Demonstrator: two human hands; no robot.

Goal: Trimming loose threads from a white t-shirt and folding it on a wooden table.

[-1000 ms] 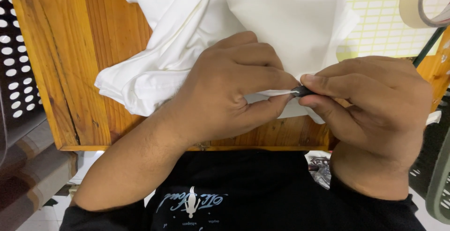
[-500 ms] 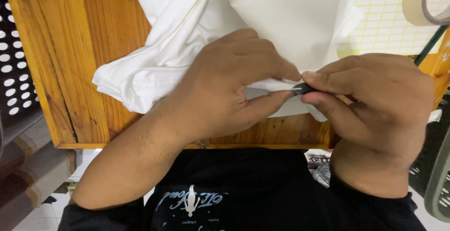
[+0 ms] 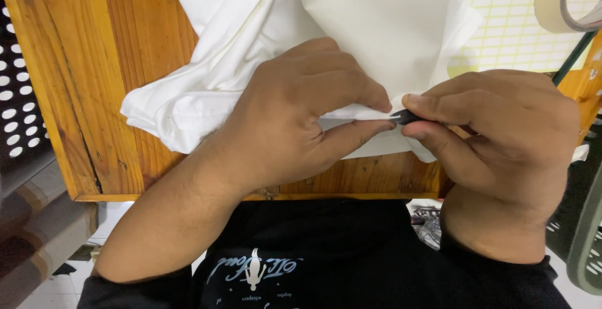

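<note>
Both hands barely moved: left hand [image 3: 295, 115] still pinches white folded cotton cloth [image 3: 351, 27]; right hand [image 3: 501, 140] still grips small black tool [image 3: 404, 117] at hem.

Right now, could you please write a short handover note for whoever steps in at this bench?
Left hand: pinching a folded edge of the white cloth on the wooden table.
Right hand: gripping a small dark tool, tip at that pinched edge.
Done: cloth gathered and edge held taut.
Left: the work at the edge; how far along it is cannot be told.
</note>
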